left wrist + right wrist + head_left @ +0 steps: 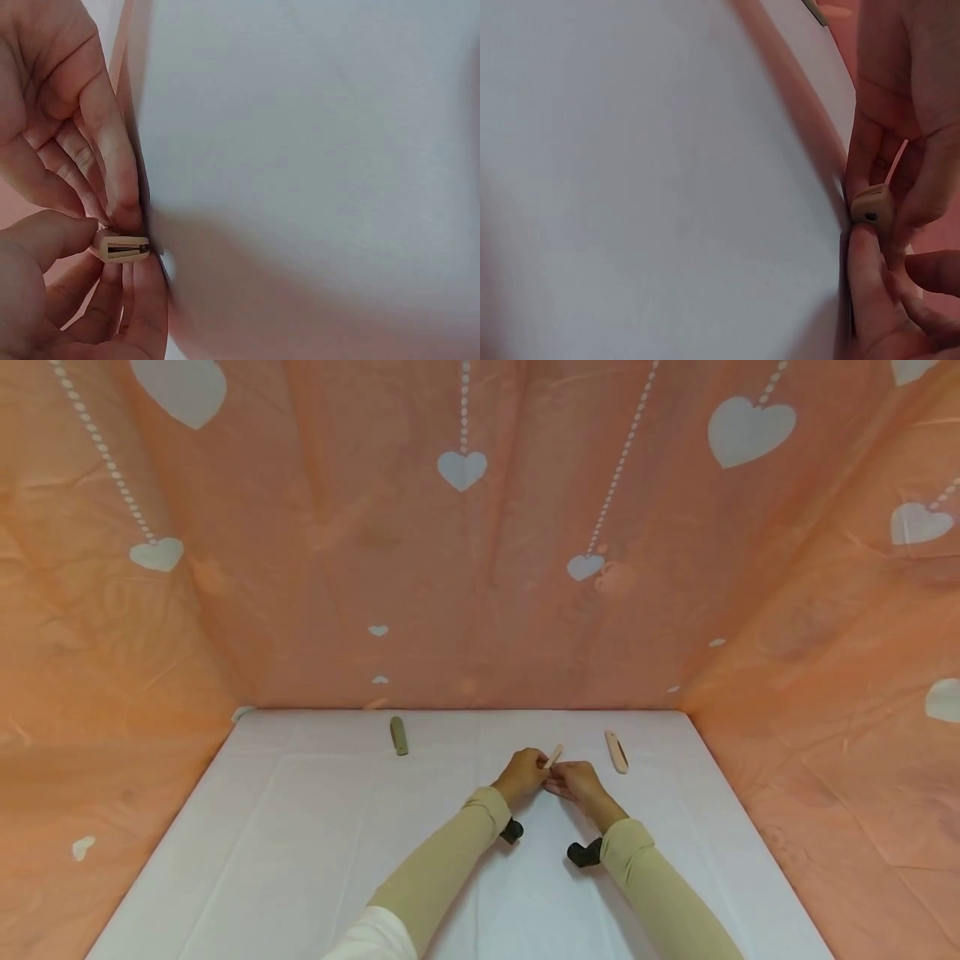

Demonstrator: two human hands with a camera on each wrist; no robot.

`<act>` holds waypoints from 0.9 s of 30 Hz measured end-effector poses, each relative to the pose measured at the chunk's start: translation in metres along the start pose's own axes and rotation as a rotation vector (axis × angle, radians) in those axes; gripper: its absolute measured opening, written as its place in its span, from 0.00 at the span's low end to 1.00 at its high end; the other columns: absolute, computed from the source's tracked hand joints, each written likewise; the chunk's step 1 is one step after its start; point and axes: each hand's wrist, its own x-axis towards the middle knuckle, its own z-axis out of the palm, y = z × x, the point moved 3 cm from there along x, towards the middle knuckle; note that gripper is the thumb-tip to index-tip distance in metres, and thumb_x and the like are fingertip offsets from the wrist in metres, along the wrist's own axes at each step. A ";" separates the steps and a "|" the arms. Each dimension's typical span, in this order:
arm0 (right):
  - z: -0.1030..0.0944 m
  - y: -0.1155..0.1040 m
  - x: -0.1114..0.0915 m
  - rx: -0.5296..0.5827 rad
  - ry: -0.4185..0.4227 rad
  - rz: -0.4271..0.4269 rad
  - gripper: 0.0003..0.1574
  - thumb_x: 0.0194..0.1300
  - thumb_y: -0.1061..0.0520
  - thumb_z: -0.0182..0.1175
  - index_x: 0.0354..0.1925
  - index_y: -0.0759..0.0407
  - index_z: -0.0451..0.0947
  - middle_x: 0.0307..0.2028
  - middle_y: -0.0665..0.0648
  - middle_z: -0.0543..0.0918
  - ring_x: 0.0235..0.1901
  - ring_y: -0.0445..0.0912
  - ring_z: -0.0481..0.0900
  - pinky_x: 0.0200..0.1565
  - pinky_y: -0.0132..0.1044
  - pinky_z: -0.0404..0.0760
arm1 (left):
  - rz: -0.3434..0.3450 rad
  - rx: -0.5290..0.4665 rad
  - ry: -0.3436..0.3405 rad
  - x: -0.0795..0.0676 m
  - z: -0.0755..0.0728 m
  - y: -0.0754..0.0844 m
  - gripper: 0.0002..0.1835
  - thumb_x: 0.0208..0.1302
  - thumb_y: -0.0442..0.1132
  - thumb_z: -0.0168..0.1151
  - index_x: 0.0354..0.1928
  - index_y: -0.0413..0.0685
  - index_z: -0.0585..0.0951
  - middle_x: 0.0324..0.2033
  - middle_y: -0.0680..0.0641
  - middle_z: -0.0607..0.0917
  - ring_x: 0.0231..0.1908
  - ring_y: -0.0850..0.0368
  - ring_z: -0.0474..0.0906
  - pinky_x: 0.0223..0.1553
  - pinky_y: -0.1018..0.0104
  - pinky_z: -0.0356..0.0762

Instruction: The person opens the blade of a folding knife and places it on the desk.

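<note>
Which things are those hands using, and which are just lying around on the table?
Being used:
small beige oblong piece
left hand, pinching it
right hand, touching it

Seemingly just lying about:
olive-green oblong piece
peach oblong piece with a dark slot

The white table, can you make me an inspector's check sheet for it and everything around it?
Surface: white table, faintly creased.
Job's things: small beige piece with a slot.
Clutter: green piece lying left of it, second beige piece lying right.
Hands: left hand pinches the small beige piece; right hand touches it, grip unclear.
Cables: nothing seen.
Surroundings: orange curtain with white hearts, behind and on both sides.
</note>
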 end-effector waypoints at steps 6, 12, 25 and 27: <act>0.003 0.001 -0.004 0.023 0.011 -0.012 0.20 0.67 0.66 0.51 0.51 0.84 0.66 0.24 0.57 0.81 0.29 0.45 0.82 0.42 0.41 0.81 | 0.004 -0.075 -0.002 -0.004 -0.005 -0.003 0.10 0.58 0.29 0.59 0.42 0.33 0.80 0.34 0.45 0.83 0.37 0.55 0.77 0.39 0.67 0.77; 0.004 -0.010 -0.009 0.026 0.018 -0.099 0.16 0.66 0.67 0.53 0.49 0.80 0.68 0.26 0.57 0.82 0.30 0.44 0.82 0.44 0.43 0.80 | 0.042 -0.142 0.011 -0.006 -0.019 0.002 0.11 0.60 0.31 0.59 0.44 0.35 0.80 0.36 0.46 0.82 0.38 0.56 0.77 0.37 0.67 0.77; 0.005 -0.031 -0.016 0.107 -0.026 -0.188 0.18 0.67 0.63 0.54 0.51 0.74 0.67 0.29 0.51 0.80 0.31 0.39 0.80 0.49 0.40 0.78 | 0.109 -0.190 -0.010 -0.015 -0.047 0.021 0.13 0.63 0.33 0.58 0.48 0.38 0.79 0.41 0.45 0.82 0.39 0.53 0.80 0.34 0.69 0.79; 0.006 -0.034 -0.017 0.138 -0.052 -0.216 0.16 0.67 0.65 0.53 0.50 0.74 0.68 0.29 0.52 0.80 0.31 0.40 0.80 0.49 0.40 0.78 | 0.113 -0.189 -0.012 -0.019 -0.051 0.026 0.13 0.64 0.33 0.57 0.50 0.39 0.78 0.41 0.45 0.82 0.39 0.53 0.79 0.34 0.69 0.79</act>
